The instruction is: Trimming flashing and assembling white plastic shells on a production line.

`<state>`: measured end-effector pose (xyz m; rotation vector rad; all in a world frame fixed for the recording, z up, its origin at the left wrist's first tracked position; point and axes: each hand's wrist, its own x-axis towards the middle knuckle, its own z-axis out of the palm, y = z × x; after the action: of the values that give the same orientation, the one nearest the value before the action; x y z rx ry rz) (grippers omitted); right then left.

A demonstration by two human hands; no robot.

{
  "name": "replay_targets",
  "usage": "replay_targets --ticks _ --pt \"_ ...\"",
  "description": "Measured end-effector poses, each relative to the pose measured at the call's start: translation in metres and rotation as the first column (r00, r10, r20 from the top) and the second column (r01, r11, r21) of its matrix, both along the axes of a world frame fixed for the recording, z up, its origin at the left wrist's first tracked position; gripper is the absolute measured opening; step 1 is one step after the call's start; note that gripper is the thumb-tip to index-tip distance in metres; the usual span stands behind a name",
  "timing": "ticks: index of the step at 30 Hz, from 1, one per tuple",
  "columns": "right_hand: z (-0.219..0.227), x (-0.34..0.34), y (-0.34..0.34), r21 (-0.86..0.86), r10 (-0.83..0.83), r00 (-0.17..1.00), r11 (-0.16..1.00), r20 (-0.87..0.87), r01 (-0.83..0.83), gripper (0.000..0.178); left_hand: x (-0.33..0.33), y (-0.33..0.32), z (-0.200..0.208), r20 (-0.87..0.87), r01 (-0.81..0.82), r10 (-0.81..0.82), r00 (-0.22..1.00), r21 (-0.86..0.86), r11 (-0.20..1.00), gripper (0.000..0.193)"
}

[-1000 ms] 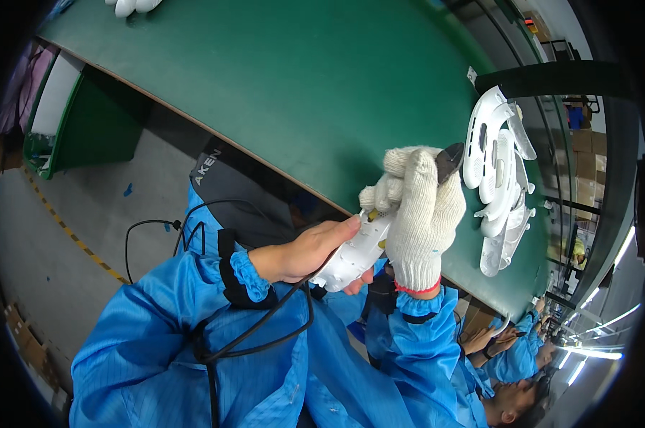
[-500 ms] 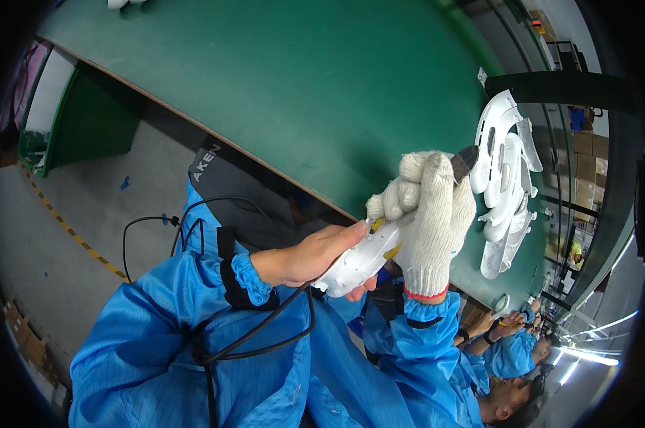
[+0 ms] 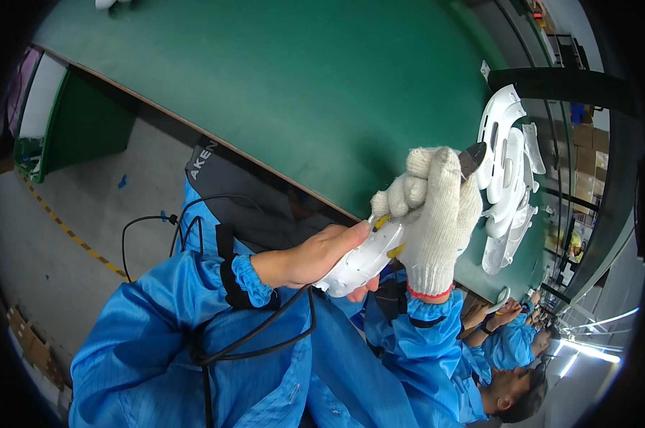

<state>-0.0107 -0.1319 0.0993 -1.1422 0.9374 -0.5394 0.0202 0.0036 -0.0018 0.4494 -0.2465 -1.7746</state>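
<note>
- Both hands have drifted a touch right in the view since a second ago, though the pile of white pieces slid that way too, so the view itself probably shifted.
- Bare left hand (image 3: 315, 255) has its thumb on top and fingers underneath, clamped on a glossy white curved plastic shell (image 3: 365, 258).
- That shell's right by the near edge of the long green tabletop (image 3: 265, 93), in front of the person's body.
- Right hand in a cream knit glove with red cuff trim (image 3: 436, 207) is at the shell's far-right end, fingers curled tight around a dark tapered object (image 3: 473, 158).
- Two small yellow bits (image 3: 396, 251) show between glove and shell; can't tell what they belong to.
- Overlapping pile of white curved plastic pieces (image 3: 506, 187) lies on the tabletop, right of the glove.
</note>
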Motion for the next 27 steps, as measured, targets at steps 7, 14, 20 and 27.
replay_targets --ticks 7,14,20,27 --pt "-0.005 -0.003 0.008 -0.112 -0.010 1.000 0.994 -0.012 0.008 0.028 0.000 -0.002 0.004 -0.010 -0.033 0.033 0.999 0.013 0.999 0.063" --pt "-0.003 -0.009 -0.002 0.001 0.000 0.992 1.000 0.125 0.000 0.028 -0.005 -0.004 0.000 -0.049 -0.030 0.029 0.998 -0.033 0.999 0.063" --pt "-0.001 -0.014 -0.005 -0.001 -0.092 0.980 0.996 0.175 0.094 0.029 -0.017 -0.005 -0.013 0.030 -0.016 0.020 0.999 -0.126 0.992 0.069" --pt "-0.005 -0.032 -0.005 -0.099 -0.115 0.987 0.987 0.113 0.127 0.033 -0.031 -0.007 -0.009 -0.024 -0.124 0.122 0.992 -0.085 0.989 0.068"
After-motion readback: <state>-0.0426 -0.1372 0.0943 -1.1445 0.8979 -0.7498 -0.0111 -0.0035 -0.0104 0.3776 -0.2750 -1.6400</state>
